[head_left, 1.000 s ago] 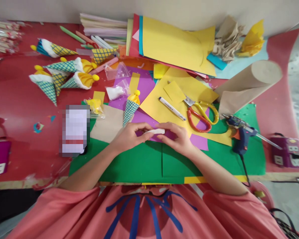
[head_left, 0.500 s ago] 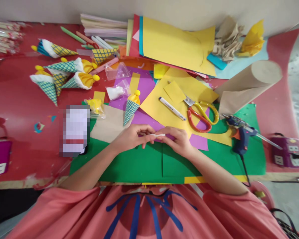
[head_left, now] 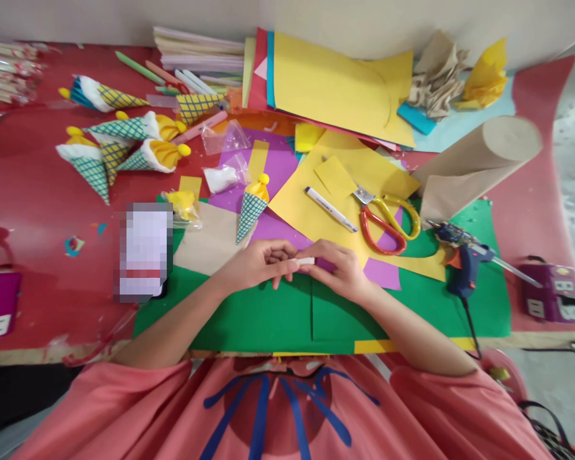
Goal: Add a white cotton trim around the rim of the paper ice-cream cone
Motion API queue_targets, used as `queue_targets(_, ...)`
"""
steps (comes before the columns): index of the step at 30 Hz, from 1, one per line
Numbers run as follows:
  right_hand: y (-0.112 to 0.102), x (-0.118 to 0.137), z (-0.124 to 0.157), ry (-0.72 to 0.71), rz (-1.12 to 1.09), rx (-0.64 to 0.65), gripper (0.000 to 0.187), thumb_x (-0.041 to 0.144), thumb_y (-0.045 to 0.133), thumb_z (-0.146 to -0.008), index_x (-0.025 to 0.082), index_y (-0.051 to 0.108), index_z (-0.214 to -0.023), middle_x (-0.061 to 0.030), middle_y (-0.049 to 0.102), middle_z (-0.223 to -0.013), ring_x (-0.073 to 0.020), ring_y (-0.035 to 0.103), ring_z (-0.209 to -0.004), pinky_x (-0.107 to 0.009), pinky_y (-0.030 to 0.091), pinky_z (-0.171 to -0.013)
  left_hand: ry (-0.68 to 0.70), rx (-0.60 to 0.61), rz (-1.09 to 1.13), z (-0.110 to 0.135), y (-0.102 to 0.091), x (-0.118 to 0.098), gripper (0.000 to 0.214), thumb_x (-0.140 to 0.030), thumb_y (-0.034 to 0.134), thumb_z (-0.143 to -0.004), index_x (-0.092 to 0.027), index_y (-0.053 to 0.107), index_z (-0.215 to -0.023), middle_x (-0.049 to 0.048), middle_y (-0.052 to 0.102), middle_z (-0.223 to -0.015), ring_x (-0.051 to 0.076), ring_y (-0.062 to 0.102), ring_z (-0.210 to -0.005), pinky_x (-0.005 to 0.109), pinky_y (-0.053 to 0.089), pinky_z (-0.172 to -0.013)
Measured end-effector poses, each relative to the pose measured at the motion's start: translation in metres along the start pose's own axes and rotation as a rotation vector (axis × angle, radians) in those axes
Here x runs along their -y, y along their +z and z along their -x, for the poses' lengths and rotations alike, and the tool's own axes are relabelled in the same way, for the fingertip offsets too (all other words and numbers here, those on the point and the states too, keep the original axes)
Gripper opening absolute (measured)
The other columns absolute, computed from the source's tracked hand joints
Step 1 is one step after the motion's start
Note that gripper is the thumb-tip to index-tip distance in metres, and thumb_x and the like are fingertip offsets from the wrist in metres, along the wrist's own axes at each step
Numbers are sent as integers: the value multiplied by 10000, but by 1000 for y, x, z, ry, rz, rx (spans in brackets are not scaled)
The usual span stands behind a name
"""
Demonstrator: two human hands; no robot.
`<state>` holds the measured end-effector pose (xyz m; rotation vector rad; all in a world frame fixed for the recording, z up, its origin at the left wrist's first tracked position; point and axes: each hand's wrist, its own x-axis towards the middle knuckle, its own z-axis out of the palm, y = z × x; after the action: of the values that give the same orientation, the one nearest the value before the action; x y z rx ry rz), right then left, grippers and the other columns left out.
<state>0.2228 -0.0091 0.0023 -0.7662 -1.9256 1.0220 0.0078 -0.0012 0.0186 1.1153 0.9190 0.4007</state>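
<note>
Between my two hands is a small white strip (head_left: 305, 261), perhaps paper or foam; its exact kind is unclear. My left hand (head_left: 268, 260) is closed, pinching the strip's left end between thumb and fingers. The fingertips of my right hand (head_left: 338, 265) close on the strip from the other side. Both hands are above the green sheet (head_left: 263, 319). Just beyond them lie a small patterned cone with a yellow top (head_left: 252, 207), a white marker (head_left: 331, 209) and scissors (head_left: 388, 223) with red and yellow handles.
A glue gun (head_left: 469, 262) lies at right, before a roll of beige paper (head_left: 479, 160). At left are a blurred-out phone (head_left: 146, 252) and several finished cones (head_left: 89, 166). Yellow sheets (head_left: 335, 83) are stacked at the back. A purple box (head_left: 553, 291) stands at the right edge.
The white strip has turned slightly between my fingers, showing a broader face. My hands have barely shifted, and the things on the table stay where they were.
</note>
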Motion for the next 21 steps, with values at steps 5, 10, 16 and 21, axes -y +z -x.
queue_targets(5,0,0,1,-13,14,50,127,262,566,-992,183,650,-1045,-62,697,-873,-146,671,-755,-261,561,-686,-32,72,10,0,2,-1,315,-469,625,-883,-155,624,-866,-16,674,-668,53,551,-412,165,393,-408)
queue_targets(10,-2,4,-1,-3,18,49,387,463,622,-933,174,616,-1191,-88,723,-983,-165,698,-817,-280,578,-742,-21,49,55,-2,2,-1,331,-485,623,-882,-154,611,-875,-24,667,-638,59,556,-385,163,368,-383)
queue_targets(16,0,3,-1,22,9,-21,153,284,593,-978,187,672,-1067,-57,724,-873,-133,688,-732,-249,569,-697,-21,72,87,-2,2,-2,467,-605,610,-856,-143,613,-924,15,703,-674,73,571,-385,162,288,-336)
queue_targets(21,0,2,-1,38,-1,-4,194,329,581,-983,176,694,-1024,-61,729,-854,-127,688,-702,-237,570,-669,-31,112,73,0,2,1,390,-536,642,-867,-150,615,-922,10,728,-686,35,488,-338,158,345,-362)
